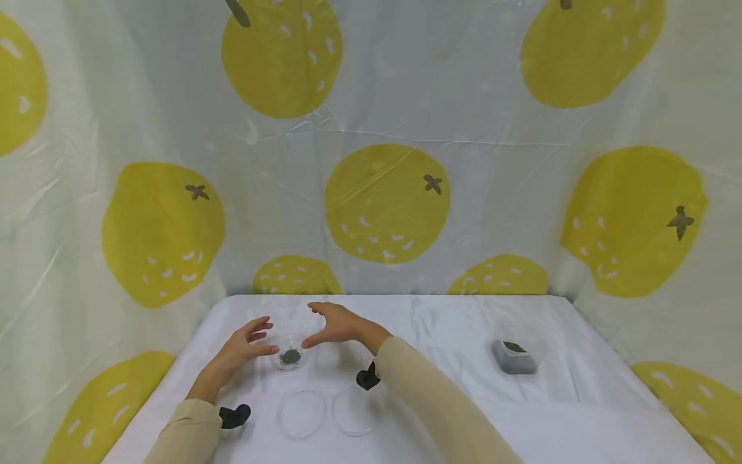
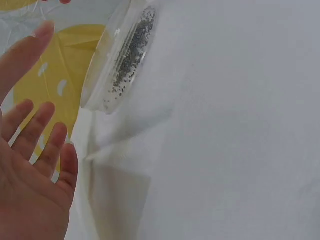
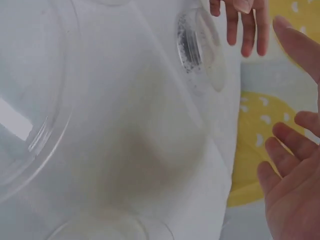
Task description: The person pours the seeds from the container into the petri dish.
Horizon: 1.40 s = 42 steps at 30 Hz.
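A right sleeve (image 1: 440,399), beige, lay nearest the head camera, slanting in from the lower edge, with a matching left sleeve (image 1: 188,432) across from it. At each cuff sat a black mount, a left one (image 1: 234,417) and a right one (image 1: 368,377). Between the forearms, two clear rounds, a left round (image 1: 301,414) and a right round (image 1: 355,410), lay side by side on the white tabletop (image 1: 452,422). Beyond them a clear dish (image 2: 98,82) stood flat on the cloth, holding dark grains (image 1: 290,356) heaped mostly in its middle. The left hand (image 1: 234,348) was on its left, open, fingers apart and thumb toward the rim; the right hand (image 1: 339,324) faced it from the other side, likewise spread, its thumb also near the rim. Both hands were empty, and the wrist views showed a gap between each thumb and the dish. Well apart, toward the right, stood a small tub (image 1: 514,364) with something dark inside. Behind the tabletop hung a pale curtain (image 1: 493,212) printed with yellow fruit.
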Motion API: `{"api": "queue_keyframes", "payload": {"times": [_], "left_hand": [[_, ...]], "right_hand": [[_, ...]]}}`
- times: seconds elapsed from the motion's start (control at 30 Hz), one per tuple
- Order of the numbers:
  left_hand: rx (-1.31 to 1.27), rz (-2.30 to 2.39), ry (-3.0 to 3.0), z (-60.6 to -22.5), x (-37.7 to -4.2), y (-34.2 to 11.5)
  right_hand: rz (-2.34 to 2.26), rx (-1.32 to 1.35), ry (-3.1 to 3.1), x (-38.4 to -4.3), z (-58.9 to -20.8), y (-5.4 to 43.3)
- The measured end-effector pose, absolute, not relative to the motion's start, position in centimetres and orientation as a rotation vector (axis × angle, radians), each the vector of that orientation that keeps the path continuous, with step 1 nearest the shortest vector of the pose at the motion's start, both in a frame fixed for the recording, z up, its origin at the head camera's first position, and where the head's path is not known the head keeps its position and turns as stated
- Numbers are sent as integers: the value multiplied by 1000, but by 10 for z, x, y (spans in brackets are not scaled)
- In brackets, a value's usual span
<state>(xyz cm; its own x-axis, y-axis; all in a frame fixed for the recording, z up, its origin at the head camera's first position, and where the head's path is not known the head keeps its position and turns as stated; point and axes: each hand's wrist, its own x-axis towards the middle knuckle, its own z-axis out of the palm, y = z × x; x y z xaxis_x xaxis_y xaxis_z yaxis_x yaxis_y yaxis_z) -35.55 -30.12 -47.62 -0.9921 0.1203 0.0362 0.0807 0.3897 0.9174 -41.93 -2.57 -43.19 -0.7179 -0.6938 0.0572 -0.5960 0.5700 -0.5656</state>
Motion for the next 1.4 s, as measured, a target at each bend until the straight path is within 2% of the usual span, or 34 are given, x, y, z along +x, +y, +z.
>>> {"api": "queue_keyframes", "payload": {"times": [0.2,0.7,1.4], "left_hand": [[174,1656,2678,-465,-351,-300],[357,1694,2698,-443,-350,-267],[272,1653,2719,-445,-345,-198]], "right_hand": [[-869,-1091,2600,-419,-420,-9],[-1012,-1050,2621,-419,-403,36],[-1101,-978,2657,-414,-410,96]]}}
